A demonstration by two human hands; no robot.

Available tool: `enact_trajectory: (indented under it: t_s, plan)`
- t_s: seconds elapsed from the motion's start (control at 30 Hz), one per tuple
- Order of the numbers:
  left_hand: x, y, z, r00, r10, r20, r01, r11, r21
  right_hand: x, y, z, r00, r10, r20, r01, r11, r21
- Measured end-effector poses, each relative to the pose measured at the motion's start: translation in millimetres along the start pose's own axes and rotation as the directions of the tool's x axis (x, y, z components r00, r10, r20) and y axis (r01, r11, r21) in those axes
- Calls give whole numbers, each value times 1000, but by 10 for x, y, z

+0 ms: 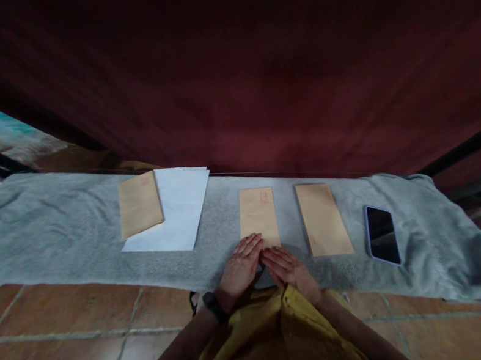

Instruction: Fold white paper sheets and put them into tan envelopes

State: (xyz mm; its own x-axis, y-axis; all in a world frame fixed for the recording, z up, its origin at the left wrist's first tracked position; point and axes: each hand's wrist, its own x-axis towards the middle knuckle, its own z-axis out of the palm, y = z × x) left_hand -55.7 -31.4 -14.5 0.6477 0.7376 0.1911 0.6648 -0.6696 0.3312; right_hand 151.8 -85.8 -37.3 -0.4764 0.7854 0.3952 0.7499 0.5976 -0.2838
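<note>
- Envelopes (137, 205) at far left lay partly over white sheets (184, 205) on the grey cloth (67, 229); whether these pieces were finished or untreated could not be determined.
- Left hand (239, 266), with a dark watch (215, 305) at its wrist, was palm down and angled inward; its fingers were straight, side by side, tips on the lower end of the centre envelope (256, 211).
- This piece lay flat ahead of both hands, printed corner at upper right. Work on it was judged to be under way; its lower edge was covered, so closure could not be confirmed.
- Right hand (293, 273) angled inward oppositely, fingers extended and together, tips near those of the left; no pinch was visible.
- Envelope stack (324, 220) at right lay clear of the hands, status likewise undetermined.
- Phone (381, 236) lay farthest right, screen dark.
</note>
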Motion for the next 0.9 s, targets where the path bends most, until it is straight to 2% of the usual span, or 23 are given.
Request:
enact_trajectory:
  t_s: [0.13,0.33,0.67,0.9]
  plan:
    - [-48,11,-18,1000,-5,11,4,999,50,-92,-26,67,995,56,86,-51,997,-57]
    - [-236,73,-192,982,144,124,-154,985,75,-137,-4,-69,990,55,131,-50,998,-43]
    - [-364,69,-136,981,112,160,-130,986,107,-158,-16,-171,991,68,113,-60,996,-69]
    - [-459,26,-217,988,68,141,-84,991,109,-179,-48,-294,989,100,107,-92,993,-79]
